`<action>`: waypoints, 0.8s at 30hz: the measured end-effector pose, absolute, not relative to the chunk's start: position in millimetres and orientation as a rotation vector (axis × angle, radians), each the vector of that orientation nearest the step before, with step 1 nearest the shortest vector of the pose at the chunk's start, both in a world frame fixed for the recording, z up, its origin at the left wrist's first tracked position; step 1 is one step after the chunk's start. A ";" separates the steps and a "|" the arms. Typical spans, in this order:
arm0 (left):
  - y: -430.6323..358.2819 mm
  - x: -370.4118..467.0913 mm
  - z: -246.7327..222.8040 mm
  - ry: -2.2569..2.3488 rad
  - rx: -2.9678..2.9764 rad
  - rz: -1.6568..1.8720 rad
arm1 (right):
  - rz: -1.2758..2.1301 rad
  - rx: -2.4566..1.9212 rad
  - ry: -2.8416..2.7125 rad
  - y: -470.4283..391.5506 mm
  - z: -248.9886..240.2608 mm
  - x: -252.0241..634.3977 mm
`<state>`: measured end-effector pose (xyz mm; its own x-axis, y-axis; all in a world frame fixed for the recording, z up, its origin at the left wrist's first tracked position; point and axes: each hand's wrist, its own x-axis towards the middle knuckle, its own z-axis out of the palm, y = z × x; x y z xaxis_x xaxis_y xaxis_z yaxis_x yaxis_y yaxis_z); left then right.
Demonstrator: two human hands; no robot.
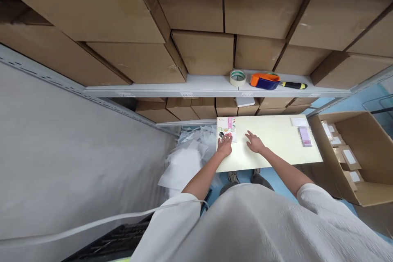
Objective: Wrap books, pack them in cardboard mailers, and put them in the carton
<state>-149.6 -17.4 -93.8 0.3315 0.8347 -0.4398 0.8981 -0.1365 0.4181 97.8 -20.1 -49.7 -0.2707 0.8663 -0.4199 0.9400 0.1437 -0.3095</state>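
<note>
Loosely splayed left hand [225,146] on booklet [226,126]

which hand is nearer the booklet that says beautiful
Left. The left hand is over the booklet; the right hand is apart from it, farther right, over the table.

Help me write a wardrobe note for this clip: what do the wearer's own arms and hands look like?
Loose white short sleeves cover the upper arms; the forearms are bare. The left hand and right hand wear no gloves. A thin white cable runs across the left sleeve. Any rings are too small to make out.
</note>
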 end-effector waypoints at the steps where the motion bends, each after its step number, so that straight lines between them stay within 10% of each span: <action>1: -17.0 -142.8 -87.6 1.495 2.006 -0.091 | -0.762 1.883 2.311 -17.9 -42.1 115.9; 13: -27.3 -44.0 -43.6 1.385 2.002 0.320 | 0.079 2.499 2.613 99.7 123.4 297.1; 24: -45.1 58.3 -29.6 1.519 1.889 0.479 | -0.100 2.169 2.709 199.9 153.7 349.8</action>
